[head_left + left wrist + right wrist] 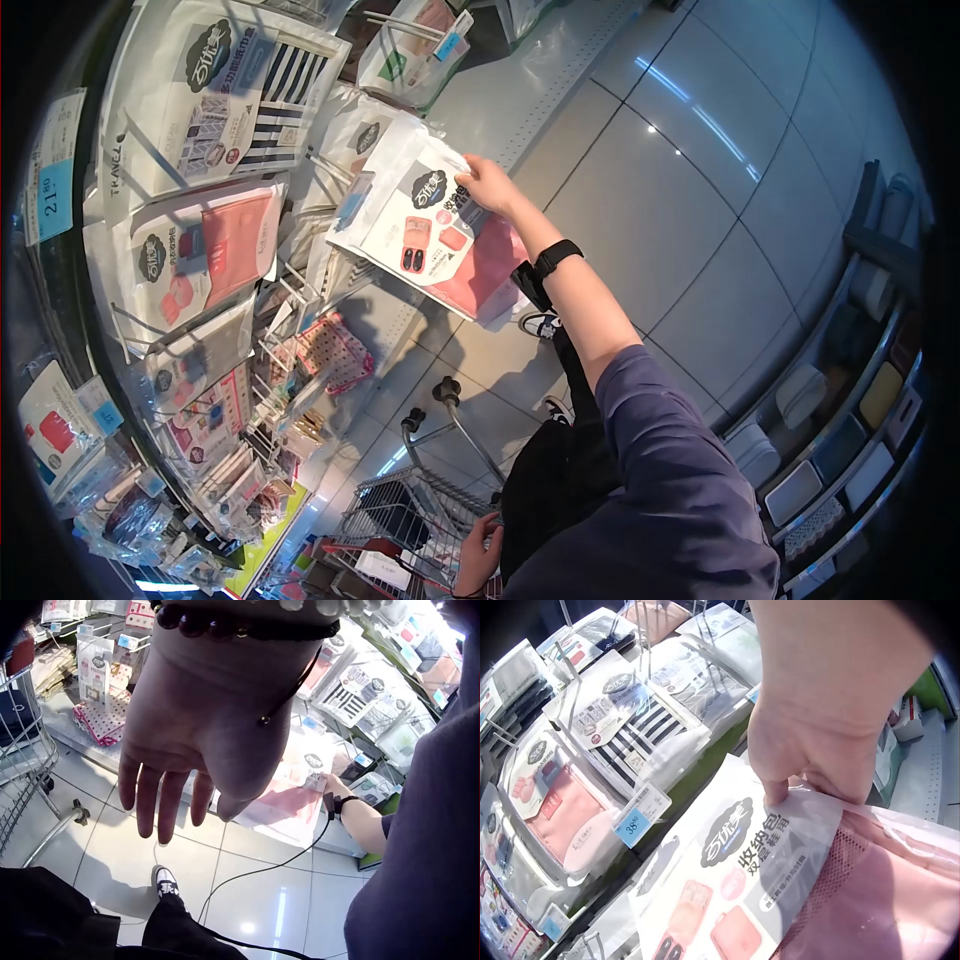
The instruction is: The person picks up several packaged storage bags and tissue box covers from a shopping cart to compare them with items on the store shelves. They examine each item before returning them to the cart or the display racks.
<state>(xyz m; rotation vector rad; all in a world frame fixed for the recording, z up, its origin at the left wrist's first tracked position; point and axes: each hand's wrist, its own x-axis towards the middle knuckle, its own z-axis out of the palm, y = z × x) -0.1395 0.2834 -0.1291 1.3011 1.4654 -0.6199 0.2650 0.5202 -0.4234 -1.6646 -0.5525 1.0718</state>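
My right hand (490,187) pinches the edge of a packaged pink shoe storage bag (485,270), thumb over its white printed card. The right wrist view shows the thumb on the card (735,862) and the pink mesh fabric (885,892) behind clear plastic; the other fingers are hidden behind the package. In the head view the package lies tilted beside the rack, a price tag (353,200) overlapping its side. My left hand (202,742) hangs palm visible with fingers loose and nothing in them. It is low beside the shopping cart (400,500) in the head view.
Striped packages (290,100) and other pink packages (240,240) hang on metal hooks at the left. A polka-dot item (335,350) hangs lower. Trays and boxes stand on a shelf (830,440) at the right. A cable (262,866) loops below the right wrist.
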